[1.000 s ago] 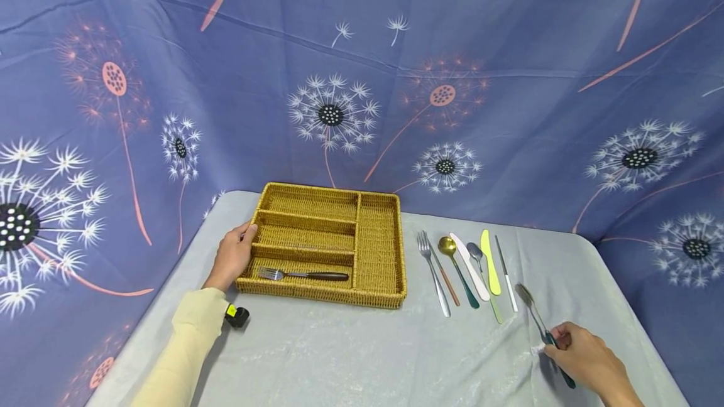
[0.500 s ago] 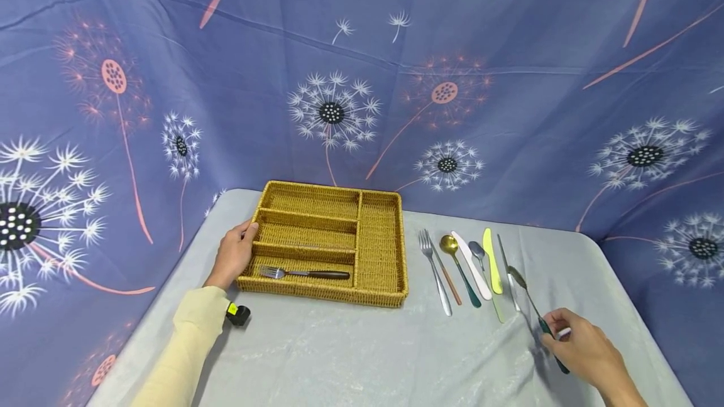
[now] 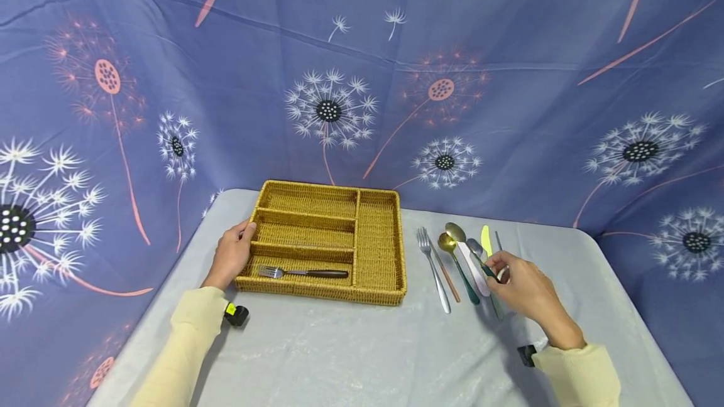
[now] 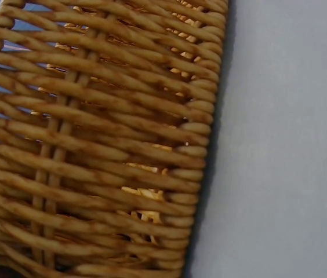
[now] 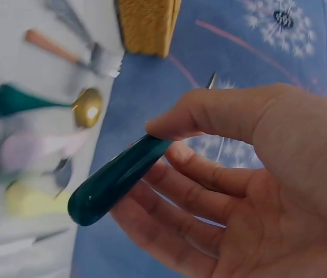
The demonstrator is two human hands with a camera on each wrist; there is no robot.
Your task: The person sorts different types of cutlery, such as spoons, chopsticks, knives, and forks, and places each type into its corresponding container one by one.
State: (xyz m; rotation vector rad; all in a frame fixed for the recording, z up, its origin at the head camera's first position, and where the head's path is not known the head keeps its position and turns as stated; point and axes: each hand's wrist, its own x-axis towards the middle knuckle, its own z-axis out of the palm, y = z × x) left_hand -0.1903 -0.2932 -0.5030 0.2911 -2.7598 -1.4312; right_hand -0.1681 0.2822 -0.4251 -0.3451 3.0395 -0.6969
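My left hand [image 3: 230, 255] grips the left rim of a woven cutlery tray [image 3: 378, 297], whose side wall [image 4: 105, 145] fills much of the left wrist view. A fork [image 3: 317, 274] with a dark handle lies in the tray's front compartment. My right hand [image 3: 523, 287] pinches a spoon [image 5: 120, 182] by its green handle, thumb on top. In the head view its bowl [image 3: 455, 232] hangs over the row of cutlery, pointing away and to the left. The fingers of the left hand beyond the rim are hidden.
Right of the tray lie a silver fork [image 3: 434, 272], a brown-handled fork [image 5: 53, 46], a gold spoon [image 3: 447, 242] with a green handle, a pale knife [image 3: 474, 275], a small dark spoon [image 3: 474, 245] and a yellow knife [image 3: 485, 236]. A patterned cloth [image 3: 362, 80] hangs behind.
My right hand has lifted the green-handled spoon from the table's right side and carried it left and away, over the cutlery row. The left hand has stayed on the tray.
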